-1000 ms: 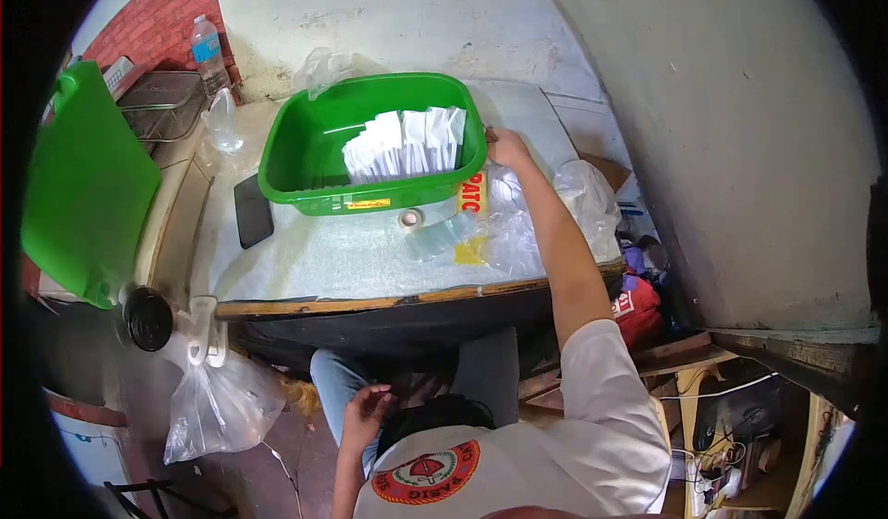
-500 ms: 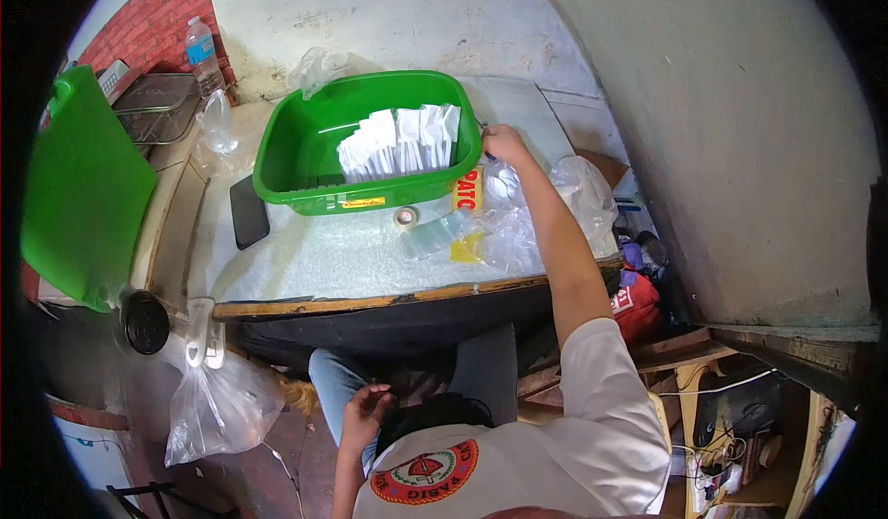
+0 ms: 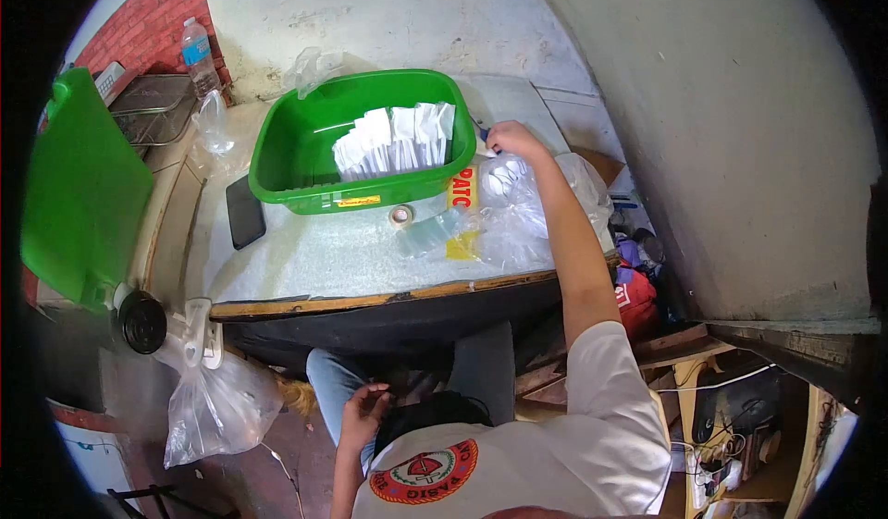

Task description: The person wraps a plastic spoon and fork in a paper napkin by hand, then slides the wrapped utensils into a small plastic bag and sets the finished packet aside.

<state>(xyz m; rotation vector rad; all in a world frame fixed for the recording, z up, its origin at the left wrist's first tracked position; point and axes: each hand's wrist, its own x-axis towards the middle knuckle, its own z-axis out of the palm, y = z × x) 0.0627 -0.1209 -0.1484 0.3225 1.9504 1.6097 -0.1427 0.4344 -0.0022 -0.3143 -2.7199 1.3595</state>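
Observation:
My right hand (image 3: 516, 140) is stretched out to the right of a green plastic basin (image 3: 314, 195). Its fingers are closed at a small dark item (image 3: 483, 134) beside the rim, too hidden to name. Below that hand lies a clear plastic bag (image 3: 507, 181) with white things in it. Inside the basin, several slim white packets (image 3: 393, 140) stand in a leaning row. My left hand (image 3: 363, 414) rests over my lap, its fingers loosely bent and apart, with nothing visible in them.
A tape roll (image 3: 400, 216), clear plastic sleeves (image 3: 430, 234) and a yellow pack (image 3: 462, 191) with red letters lie before the basin. A black phone (image 3: 245, 214) is to its left. A water bottle (image 3: 199, 56) stands behind; a plastic bag (image 3: 222, 408) hangs at the table's left.
My right hand has shifted slightly to the right, away from the basin's rim, and more of the dark item shows. The view has moved a little. My left hand stays put.

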